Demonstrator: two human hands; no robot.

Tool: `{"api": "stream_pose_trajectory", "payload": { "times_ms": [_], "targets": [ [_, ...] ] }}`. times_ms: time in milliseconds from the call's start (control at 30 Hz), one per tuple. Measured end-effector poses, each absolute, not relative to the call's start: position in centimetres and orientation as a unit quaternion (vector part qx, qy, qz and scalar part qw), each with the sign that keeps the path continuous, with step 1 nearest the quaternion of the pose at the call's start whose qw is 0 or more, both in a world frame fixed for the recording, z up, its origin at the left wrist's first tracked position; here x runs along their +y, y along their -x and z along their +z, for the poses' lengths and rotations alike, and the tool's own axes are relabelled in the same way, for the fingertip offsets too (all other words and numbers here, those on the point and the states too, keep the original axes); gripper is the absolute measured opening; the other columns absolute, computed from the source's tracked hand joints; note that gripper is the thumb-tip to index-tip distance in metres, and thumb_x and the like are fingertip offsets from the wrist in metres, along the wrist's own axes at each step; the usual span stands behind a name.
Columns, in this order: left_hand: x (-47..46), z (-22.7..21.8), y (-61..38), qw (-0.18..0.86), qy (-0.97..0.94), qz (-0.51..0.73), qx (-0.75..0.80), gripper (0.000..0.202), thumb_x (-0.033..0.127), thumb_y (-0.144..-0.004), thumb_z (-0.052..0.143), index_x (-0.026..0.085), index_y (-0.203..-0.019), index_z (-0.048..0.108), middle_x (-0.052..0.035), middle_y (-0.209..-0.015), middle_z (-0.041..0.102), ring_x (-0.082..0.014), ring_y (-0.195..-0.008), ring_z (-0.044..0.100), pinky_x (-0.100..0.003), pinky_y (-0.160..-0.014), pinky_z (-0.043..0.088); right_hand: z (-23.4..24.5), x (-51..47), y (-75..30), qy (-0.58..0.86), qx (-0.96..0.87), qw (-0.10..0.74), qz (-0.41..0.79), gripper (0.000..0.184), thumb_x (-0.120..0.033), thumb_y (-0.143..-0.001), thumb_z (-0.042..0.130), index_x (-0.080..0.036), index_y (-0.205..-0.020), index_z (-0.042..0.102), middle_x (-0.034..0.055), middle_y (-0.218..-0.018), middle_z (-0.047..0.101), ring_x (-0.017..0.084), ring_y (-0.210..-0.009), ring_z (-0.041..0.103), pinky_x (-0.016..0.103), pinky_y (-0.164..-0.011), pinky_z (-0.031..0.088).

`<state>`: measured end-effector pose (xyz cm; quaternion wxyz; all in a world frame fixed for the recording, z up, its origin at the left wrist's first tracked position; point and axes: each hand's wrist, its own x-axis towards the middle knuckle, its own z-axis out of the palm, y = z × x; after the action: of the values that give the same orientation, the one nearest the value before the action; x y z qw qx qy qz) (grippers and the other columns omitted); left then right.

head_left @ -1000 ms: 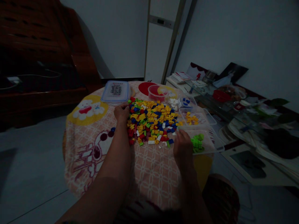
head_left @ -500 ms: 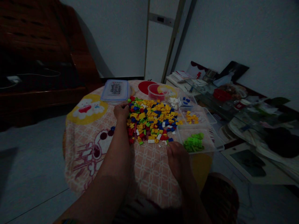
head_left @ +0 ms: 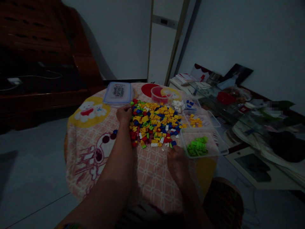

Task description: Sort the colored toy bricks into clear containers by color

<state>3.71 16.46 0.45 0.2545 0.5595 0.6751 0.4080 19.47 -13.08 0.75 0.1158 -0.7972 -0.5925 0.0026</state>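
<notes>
A heap of small toy bricks [head_left: 154,122] in yellow, blue, red, green and white lies on a round table under a patterned cloth [head_left: 95,140]. My left hand [head_left: 124,114] rests curled against the heap's left edge. At the heap's near right corner lies my right hand [head_left: 175,157], fingers bent onto the cloth beside loose bricks; whether it holds one is hidden. Just right of it stands a clear tub of green bricks [head_left: 199,145].
Behind the green tub are a tub with yellow bricks [head_left: 199,119], small tubs with blue [head_left: 190,103] and white bricks [head_left: 176,104], a red bowl [head_left: 159,93] and a flat lidded box [head_left: 118,92]. A cluttered glass table [head_left: 238,105] stands right; wooden furniture stands left.
My right hand has drawn back from the green-brick tub to the left and toward me, onto the cloth by the heap's corner. My left hand has stayed put.
</notes>
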Motion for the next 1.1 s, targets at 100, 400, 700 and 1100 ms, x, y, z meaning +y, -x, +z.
{"api": "stream_pose_trajectory", "payload": {
  "times_ms": [100, 400, 700, 1100],
  "targets": [
    [16.5, 0.5, -3.7, 0.255, -0.561, 0.405, 0.676, 0.033, 0.023, -0.081, 0.059, 0.018, -0.108, 0.077, -0.007, -0.105, 0.077, -0.0229, -0.103, 0.069, -0.03, -0.095, 0.05, 1.2, -13.3, -19.5, 0.788, -0.595, 0.157, -0.009, 0.022, -0.013, -0.094, 0.047, -0.017, -0.09, 0.068, 0.0107, -0.096, 0.067, 0.021, -0.091, 0.059, 0.031, -0.082, 0.045],
    [16.9, -0.2, -3.6, 0.255, -0.56, 0.416, 0.67, 0.035, 0.024, -0.08, 0.059, 0.017, -0.109, 0.078, -0.0075, -0.106, 0.077, -0.0232, -0.1, 0.07, -0.031, -0.094, 0.051, 1.3, -13.3, -19.0, 0.78, -0.605, 0.158, -0.025, 0.019, -0.016, -0.094, 0.05, -0.018, -0.092, 0.068, 0.0118, -0.095, 0.065, 0.024, -0.093, 0.059, 0.034, -0.082, 0.045],
    [17.1, -0.3, -3.5, 0.252, -0.567, 0.408, 0.67, 0.035, 0.023, -0.08, 0.059, 0.016, -0.109, 0.077, -0.0082, -0.108, 0.076, -0.0224, -0.102, 0.07, -0.029, -0.094, 0.051, 0.9, -13.3, -19.2, 0.769, -0.615, 0.173, -0.013, 0.025, -0.013, -0.094, 0.048, -0.017, -0.081, 0.069, 0.0098, -0.093, 0.066, 0.022, -0.091, 0.058, 0.033, -0.084, 0.044],
    [16.6, 0.3, -3.6, 0.249, -0.567, 0.404, 0.673, 0.033, 0.022, -0.08, 0.059, 0.017, -0.108, 0.077, -0.0079, -0.106, 0.076, -0.0242, -0.103, 0.069, -0.031, -0.094, 0.05, 1.9, -13.8, -20.0, 0.757, -0.609, 0.231, -0.047, 0.024, -0.015, -0.092, 0.048, -0.018, -0.081, 0.069, 0.0112, -0.099, 0.068, 0.022, -0.092, 0.06, 0.034, -0.084, 0.049]
  ]
}}
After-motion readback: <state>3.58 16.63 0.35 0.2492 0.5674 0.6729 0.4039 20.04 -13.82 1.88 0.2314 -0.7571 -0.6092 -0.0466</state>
